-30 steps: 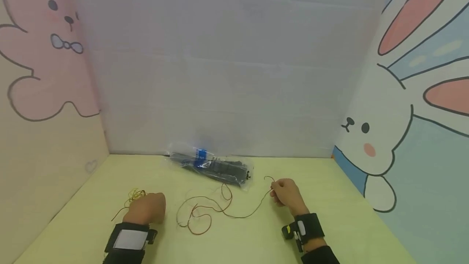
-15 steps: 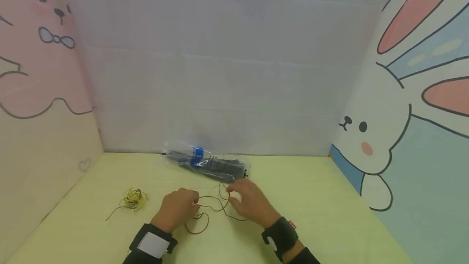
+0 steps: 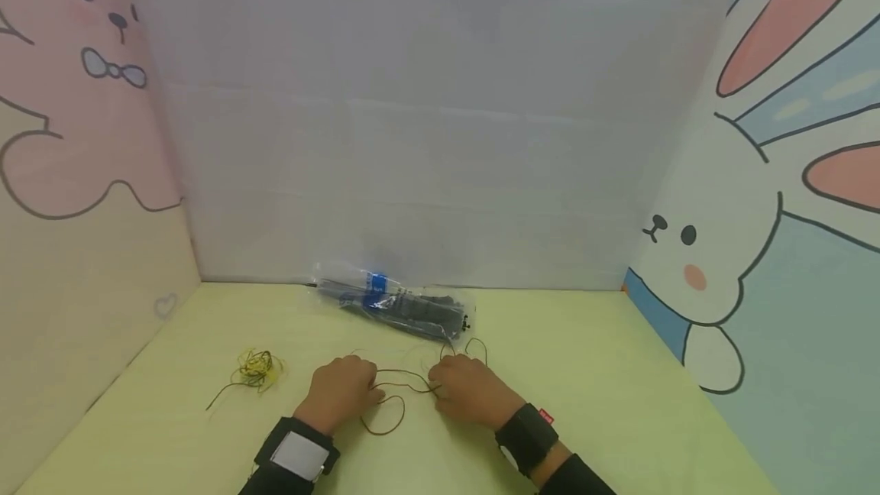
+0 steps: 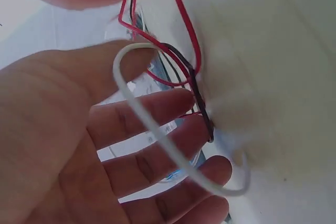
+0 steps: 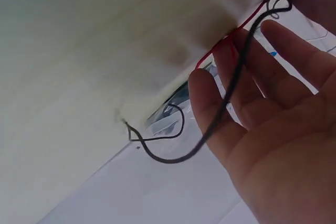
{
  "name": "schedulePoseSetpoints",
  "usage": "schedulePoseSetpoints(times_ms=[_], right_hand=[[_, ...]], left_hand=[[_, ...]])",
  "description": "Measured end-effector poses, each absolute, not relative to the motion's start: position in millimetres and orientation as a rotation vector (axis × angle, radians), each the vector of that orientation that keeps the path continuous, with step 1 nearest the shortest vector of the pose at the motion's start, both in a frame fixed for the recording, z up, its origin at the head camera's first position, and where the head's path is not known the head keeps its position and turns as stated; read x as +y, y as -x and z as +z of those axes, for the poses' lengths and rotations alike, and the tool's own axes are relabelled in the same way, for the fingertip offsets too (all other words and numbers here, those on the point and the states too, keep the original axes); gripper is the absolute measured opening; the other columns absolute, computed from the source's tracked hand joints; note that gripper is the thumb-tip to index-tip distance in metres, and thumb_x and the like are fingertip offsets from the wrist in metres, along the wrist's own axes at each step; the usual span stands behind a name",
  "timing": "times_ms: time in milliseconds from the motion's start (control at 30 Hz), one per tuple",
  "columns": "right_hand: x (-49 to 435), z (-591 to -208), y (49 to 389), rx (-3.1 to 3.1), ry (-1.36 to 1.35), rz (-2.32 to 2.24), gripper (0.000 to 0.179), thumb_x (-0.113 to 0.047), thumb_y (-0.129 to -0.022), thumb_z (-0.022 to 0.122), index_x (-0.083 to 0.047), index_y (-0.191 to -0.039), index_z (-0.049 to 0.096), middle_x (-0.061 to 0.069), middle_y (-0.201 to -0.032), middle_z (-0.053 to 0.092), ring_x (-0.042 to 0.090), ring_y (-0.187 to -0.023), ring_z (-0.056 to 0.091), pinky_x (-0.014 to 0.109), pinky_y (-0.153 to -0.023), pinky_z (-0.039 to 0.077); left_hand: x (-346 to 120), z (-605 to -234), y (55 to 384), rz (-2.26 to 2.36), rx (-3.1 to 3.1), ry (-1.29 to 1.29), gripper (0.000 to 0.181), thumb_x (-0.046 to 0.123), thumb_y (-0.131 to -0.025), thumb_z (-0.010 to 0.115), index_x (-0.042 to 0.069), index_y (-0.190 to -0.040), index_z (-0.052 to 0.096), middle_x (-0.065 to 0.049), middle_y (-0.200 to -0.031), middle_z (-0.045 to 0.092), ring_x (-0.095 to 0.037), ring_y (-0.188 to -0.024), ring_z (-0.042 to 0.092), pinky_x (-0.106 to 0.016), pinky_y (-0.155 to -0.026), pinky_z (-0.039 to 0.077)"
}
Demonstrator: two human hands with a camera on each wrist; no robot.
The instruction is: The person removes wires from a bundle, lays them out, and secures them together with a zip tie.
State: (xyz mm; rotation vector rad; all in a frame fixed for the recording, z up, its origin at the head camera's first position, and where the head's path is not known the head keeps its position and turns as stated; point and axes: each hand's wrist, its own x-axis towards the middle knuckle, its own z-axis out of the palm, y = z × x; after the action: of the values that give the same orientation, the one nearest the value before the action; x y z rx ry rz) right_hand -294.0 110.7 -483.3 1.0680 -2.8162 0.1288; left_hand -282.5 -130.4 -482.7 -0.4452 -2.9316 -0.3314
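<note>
Several thin loose wires lie on the table between my hands, with one looped wire [image 3: 395, 370] spanning the gap in the head view. My left hand [image 3: 340, 392] is at their left side, fingers bent; its fingertips meet a red wire [image 4: 184, 12] and black strands, while a white wire [image 4: 152, 124] arcs in front of the palm. On the right, my right hand [image 3: 474, 392] grips the strands with curled fingers. In the right wrist view a black wire [image 5: 239, 72] curves down across that palm, and a red strand passes behind the fingertips.
A tangled yellow and dark wire bundle [image 3: 257, 370] sits to the left, one end trailing out. Against the back wall [image 3: 412, 136] lies a clear plastic bag [image 3: 399, 308] of dark grey strips with a blue label. Painted side walls flank the yellow table [image 3: 584, 373].
My left hand has left the yellow bundle and come right to the loose wires. My right hand has moved left from the wire's far end, and the loops between the hands have drawn closer.
</note>
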Motion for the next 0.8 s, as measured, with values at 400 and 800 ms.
schedulePoseSetpoints(times_ms=[400, 800], right_hand=[[127, -469, 292, -2.746, -0.998, 0.03, 0.034, -0.043, -0.081, 0.076, -0.018, -0.1, 0.066, -0.005, -0.083, 0.058, 0.012, -0.069, 0.051, 0.027, -0.058, 0.039], [104, -482, 320, -2.76, -1.139, -0.018, 0.031, -0.043, -0.082, 0.074, -0.02, -0.094, 0.057, -0.01, -0.083, 0.055, 0.01, -0.076, 0.052, 0.028, -0.07, 0.044]], left_hand=[[-128, -485, 286, -0.371, -2.899, 0.545, 0.041, 0.038, -0.072, 0.081, 0.02, -0.057, 0.047, 0.002, -0.064, 0.044, -0.017, -0.058, 0.042, -0.034, -0.049, 0.032], [-131, -487, 286, -0.292, -2.863, 0.557, 0.037, 0.026, -0.07, 0.079, 0.021, -0.057, 0.045, 0.003, -0.062, 0.043, -0.016, -0.056, 0.043, -0.035, -0.048, 0.032]])
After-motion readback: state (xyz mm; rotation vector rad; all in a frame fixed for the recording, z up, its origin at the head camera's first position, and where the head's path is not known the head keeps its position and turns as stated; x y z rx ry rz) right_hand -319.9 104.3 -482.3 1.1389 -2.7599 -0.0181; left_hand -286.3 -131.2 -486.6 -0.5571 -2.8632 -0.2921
